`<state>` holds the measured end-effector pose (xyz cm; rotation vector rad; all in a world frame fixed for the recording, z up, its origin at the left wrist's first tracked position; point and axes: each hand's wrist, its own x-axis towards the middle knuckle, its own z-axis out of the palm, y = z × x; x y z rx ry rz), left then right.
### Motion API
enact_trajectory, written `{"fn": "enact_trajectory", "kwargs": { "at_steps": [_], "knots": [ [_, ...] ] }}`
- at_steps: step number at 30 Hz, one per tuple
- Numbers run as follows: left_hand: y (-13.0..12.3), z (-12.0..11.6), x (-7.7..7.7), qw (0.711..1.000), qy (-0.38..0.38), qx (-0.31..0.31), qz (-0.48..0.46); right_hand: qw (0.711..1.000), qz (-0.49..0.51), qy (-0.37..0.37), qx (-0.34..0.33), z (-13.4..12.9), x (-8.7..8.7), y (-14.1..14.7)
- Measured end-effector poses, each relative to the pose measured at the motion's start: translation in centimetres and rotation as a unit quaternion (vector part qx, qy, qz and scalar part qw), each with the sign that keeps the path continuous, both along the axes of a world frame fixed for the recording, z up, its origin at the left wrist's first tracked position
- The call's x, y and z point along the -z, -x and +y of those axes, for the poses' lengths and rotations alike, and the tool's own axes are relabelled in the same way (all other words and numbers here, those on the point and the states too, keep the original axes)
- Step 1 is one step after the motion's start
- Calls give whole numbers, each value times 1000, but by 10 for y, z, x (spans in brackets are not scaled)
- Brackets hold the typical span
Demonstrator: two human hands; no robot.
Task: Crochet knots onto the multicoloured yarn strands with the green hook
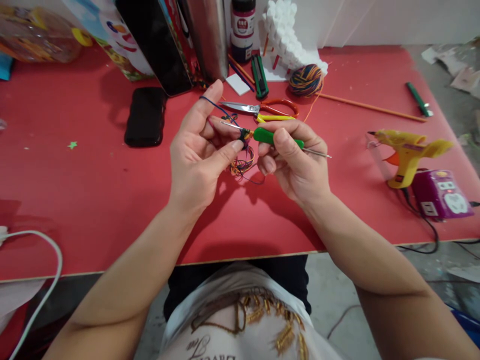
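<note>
A crochet hook with a green handle (268, 137) is gripped in my right hand (300, 155), its metal tip pointing left. My left hand (202, 150) pinches a small piece of dark multicoloured crochet work (245, 135) between thumb and fingers, close to the hook. Dark blue yarn (215, 104) runs over the raised left index finger down to the work. Below the hands hangs a loose tangle of multicoloured yarn (243, 162). A yarn ball (306, 80) in the same colours lies behind my right hand.
Scissors (258, 107) lie just beyond my hands, near a green cutter (259, 77). A yellow glue gun (407, 150) stands at right by a purple power box (442, 194). A black phone-like object (145, 117) lies left; a steel flask (208, 40) stands behind.
</note>
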<state>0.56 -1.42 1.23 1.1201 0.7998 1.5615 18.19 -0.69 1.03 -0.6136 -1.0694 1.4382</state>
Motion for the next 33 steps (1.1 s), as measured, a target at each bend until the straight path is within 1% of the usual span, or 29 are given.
{"fn": "enact_trajectory", "kwargs": {
  "at_steps": [2, 5, 8, 12, 14, 17, 19, 21, 23, 24, 26, 28, 31, 33],
  "knots": [
    [-2, -1, -2, 1000, -1, -10, -2, 1000, -2, 1, -1, 1, 1, 0],
    [-5, -3, -4, 1000, 19, -15, 0, 1000, -5, 2, -5, 1, 2, 0],
    [-6, -3, -4, 1000, 8, -23, -5, 1000, -6, 6, -7, -1, 0, 0],
    [-2, 0, 0, 1000, 7, -27, 14, 1000, -15, 1, -16, -6, -5, -2],
    [1, 2, 5, 999, 12, -27, 23, 999, -49, -11, 0, -9, -6, -3],
    [0, 2, 11, 999, 24, -35, 29, 986, -139, -65, 68, -13, -3, -1],
    [-4, 0, 14, 998, 29, -45, 30, 965, -195, -119, 126, -16, 2, 2],
    [-10, -1, 13, 998, 27, -52, 19, 941, -232, -181, 169, -19, 7, 4],
    [-13, -2, 11, 998, 37, -40, -12, 923, -239, -236, 186, -22, 12, 5],
    [-12, -2, 9, 998, 47, -28, -31, 921, -235, -253, 182, -23, 13, 5],
    [-8, 0, 7, 996, 70, 4, -51, 925, -224, -260, 161, -23, 13, 3],
    [-1, 4, 6, 995, 81, 28, -42, 939, -200, -244, 132, -20, 10, 1],
    [10, 8, 5, 995, 79, 43, -30, 966, -127, -204, 96, -15, 2, -3],
    [14, 8, 2, 996, 74, 44, -34, 978, -101, -163, 84, -13, -3, -5]
  ]
}}
